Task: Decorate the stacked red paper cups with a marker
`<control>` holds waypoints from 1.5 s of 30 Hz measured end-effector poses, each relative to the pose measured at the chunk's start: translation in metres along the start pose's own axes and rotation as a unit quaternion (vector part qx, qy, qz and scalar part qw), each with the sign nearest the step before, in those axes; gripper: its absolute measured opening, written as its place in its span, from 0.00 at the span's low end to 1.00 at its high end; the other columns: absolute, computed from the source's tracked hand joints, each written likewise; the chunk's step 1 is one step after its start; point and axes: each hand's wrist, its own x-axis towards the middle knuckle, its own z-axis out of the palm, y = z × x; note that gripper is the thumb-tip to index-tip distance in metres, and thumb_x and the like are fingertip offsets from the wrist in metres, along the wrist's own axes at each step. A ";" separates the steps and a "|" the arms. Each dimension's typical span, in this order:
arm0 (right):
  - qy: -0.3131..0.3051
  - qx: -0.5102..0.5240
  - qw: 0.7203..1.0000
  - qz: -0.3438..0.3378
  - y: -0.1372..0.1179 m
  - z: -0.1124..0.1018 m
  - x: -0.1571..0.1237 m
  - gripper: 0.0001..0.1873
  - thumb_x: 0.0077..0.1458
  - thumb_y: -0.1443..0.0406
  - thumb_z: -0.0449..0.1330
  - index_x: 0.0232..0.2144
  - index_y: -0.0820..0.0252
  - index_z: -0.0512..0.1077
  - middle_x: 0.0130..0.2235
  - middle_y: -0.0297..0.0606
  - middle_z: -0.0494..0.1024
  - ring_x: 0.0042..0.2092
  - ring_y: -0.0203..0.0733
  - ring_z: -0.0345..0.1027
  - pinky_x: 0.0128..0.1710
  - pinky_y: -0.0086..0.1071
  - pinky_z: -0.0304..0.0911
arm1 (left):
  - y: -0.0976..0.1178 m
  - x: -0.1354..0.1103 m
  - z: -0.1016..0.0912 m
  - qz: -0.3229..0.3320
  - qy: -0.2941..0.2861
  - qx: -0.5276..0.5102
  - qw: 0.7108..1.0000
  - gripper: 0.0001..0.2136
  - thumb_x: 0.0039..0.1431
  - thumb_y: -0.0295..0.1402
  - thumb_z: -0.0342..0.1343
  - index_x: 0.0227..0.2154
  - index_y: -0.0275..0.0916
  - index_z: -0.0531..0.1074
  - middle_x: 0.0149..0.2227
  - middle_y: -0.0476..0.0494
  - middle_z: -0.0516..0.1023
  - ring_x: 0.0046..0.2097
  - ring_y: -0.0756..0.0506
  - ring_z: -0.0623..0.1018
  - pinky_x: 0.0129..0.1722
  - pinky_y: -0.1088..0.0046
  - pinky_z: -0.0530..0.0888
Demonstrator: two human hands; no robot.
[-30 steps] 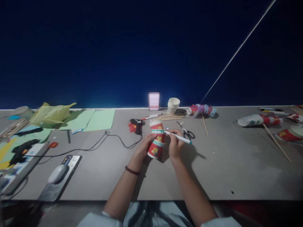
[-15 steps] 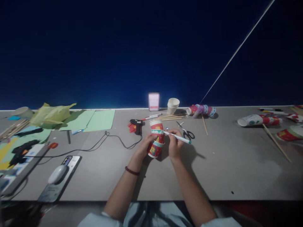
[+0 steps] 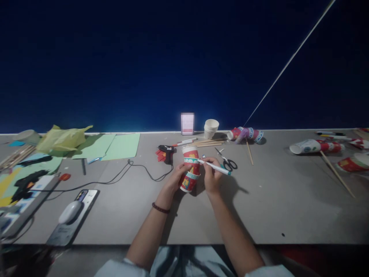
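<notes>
My left hand [image 3: 176,177] is closed around the left side of a red paper-cup tube [image 3: 188,185], which has teal-and-white bands and yellow figures. The tube stands tilted, its white rim at the top. In my right hand [image 3: 212,180] is a white marker pen [image 3: 215,167] with a teal end, gripped like a pencil. The marker's tip meets the upper teal band or sits very close to it; I cannot tell which. Just beyond my right hand lie scissors [image 3: 230,164] with black handles. A black glue gun [image 3: 166,151] rests on red scraps left of the tube.
White paper cups [image 3: 211,128] are stacked near the wall beside wooden sticks [image 3: 207,143]. Decorated cup tubes [image 3: 317,147] lie to the right. A black cable [image 3: 115,180] runs left to a power strip [image 3: 31,206]. A phone [image 3: 65,229] and green paper [image 3: 122,147] are also left.
My right hand and the marker have shifted slightly left along the upper band. The left hand and the tube stay practically in place.
</notes>
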 end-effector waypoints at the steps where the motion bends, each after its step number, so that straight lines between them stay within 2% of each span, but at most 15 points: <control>1: 0.001 -0.001 1.000 0.000 0.000 0.000 0.000 0.04 0.51 0.62 0.56 0.29 0.55 0.69 0.31 0.34 0.76 0.38 0.42 0.73 0.40 0.35 0.68 | 0.000 0.000 0.000 -0.001 -0.001 0.000 1.000 0.22 0.44 0.38 0.69 0.41 0.30 0.79 0.35 0.36 0.83 0.33 0.41 0.82 0.36 0.68 0.75; 9: -0.005 -0.011 1.000 0.002 -0.002 0.000 0.000 0.04 0.51 0.62 0.55 0.29 0.55 0.69 0.30 0.34 0.76 0.37 0.42 0.73 0.40 0.36 0.68 | 0.001 0.000 0.002 -0.008 0.022 0.002 1.000 0.21 0.42 0.38 0.70 0.39 0.31 0.79 0.36 0.35 0.83 0.33 0.40 0.82 0.37 0.66 0.75; 28: 0.006 0.006 1.000 0.004 -0.001 -0.001 0.000 0.03 0.51 0.63 0.56 0.29 0.54 0.70 0.30 0.33 0.76 0.36 0.42 0.72 0.41 0.36 0.68 | 0.001 -0.001 0.001 -0.008 0.005 -0.006 1.000 0.21 0.44 0.37 0.69 0.41 0.30 0.79 0.36 0.35 0.83 0.33 0.40 0.82 0.37 0.67 0.75; 35: 0.003 0.021 1.000 0.012 0.000 -0.001 0.000 0.03 0.50 0.63 0.56 0.28 0.55 0.70 0.30 0.33 0.76 0.39 0.43 0.74 0.43 0.37 0.68 | 0.001 -0.001 0.001 -0.005 0.010 0.000 1.000 0.21 0.43 0.38 0.70 0.40 0.30 0.79 0.35 0.35 0.83 0.33 0.41 0.81 0.37 0.68 0.75; 45: 0.014 0.035 0.999 0.016 0.001 0.000 0.000 0.03 0.50 0.64 0.57 0.28 0.56 0.70 0.30 0.33 0.76 0.34 0.41 0.72 0.39 0.35 0.67 | 0.001 -0.001 0.001 -0.005 0.009 0.000 1.000 0.21 0.44 0.37 0.69 0.41 0.31 0.79 0.36 0.35 0.83 0.33 0.41 0.81 0.36 0.68 0.75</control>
